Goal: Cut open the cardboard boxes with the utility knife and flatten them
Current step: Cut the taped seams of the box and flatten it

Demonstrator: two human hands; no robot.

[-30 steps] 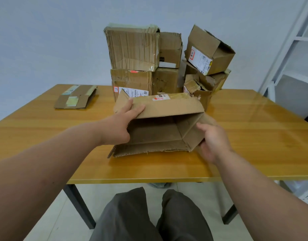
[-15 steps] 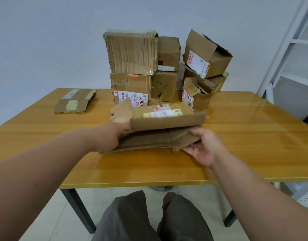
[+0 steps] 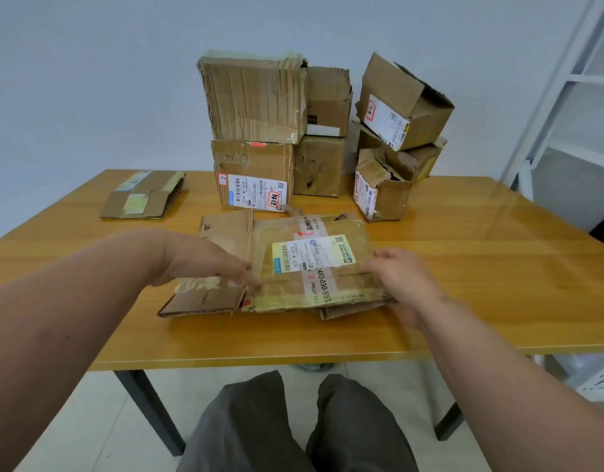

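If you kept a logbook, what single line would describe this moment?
step: flattening | box: collapsed flat on table | left hand: pressing it | right hand: at its right edge | knife: unseen

Flattened box tape: "030-555", "SMELLY"; shipping label print too small.

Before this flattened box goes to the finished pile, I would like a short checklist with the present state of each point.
1. Flattened box lies flat on the table: ok, though a flap sticks out at the near right corner.
2. Left hand on its left part: ok.
3. Right hand at its right edge: ok.
4. Finished flat box lies at the far left: ok.
5. Utility knife location: cannot tell, not in view.
6. Stacked boxes behind stand stable: cannot tell; the top right one is tilted.
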